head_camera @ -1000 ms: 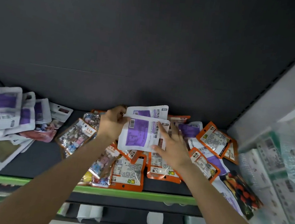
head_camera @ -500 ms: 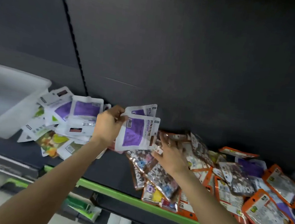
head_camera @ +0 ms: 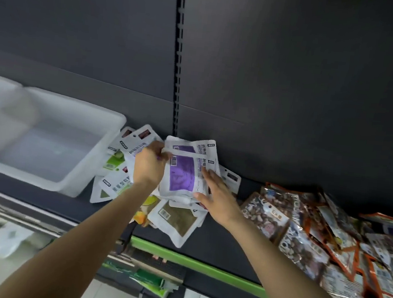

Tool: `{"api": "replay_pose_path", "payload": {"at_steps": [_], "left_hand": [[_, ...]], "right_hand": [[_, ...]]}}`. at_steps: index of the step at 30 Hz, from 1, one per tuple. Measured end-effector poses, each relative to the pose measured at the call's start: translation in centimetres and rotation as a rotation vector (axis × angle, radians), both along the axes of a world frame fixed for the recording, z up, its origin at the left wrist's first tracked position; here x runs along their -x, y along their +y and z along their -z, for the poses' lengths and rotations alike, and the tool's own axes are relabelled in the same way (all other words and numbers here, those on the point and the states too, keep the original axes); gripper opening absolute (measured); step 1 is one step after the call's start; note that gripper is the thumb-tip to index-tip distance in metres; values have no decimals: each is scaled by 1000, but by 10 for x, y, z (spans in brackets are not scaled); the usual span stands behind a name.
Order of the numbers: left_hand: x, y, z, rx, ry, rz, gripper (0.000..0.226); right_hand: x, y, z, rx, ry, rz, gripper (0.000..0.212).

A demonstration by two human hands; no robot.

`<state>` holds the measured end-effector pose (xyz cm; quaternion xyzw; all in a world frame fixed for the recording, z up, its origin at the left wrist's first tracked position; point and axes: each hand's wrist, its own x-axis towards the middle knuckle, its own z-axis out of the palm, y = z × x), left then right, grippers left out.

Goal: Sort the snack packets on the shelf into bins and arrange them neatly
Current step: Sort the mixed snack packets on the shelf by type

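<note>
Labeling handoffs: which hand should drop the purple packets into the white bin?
Probably left. The left hand already grips the purple packets and is nearer the white bin; the right hand only steadies them with flat fingers.

Shelf layout as we see it

Our bin (head_camera: 44,141) sits at nine o'clock, one packet pile (head_camera: 173,210) centre, another pile (head_camera: 327,237) at three o'clock.

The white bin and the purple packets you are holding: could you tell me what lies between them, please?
The head view shows loose white packets lying between the bin and the purple packets, some green-labelled, partly behind the left hand.
</note>
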<state>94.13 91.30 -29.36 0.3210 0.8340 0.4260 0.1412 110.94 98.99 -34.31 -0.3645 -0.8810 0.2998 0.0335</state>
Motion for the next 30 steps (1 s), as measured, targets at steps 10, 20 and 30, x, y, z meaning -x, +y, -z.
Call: {"api": "replay_pose_path", "payload": {"at_steps": [10,20,30], "left_hand": [[-24,-9,23,520,966,640,52],[-73,21,48,772,1071,909,68],[-100,45,61,876,1067,817,68]], "right_hand": [[2,4,1,-10,-27,58,68],[-101,18,29,-219,-656,212,77],[-124,31,17,-313,-791,240,72]]}}
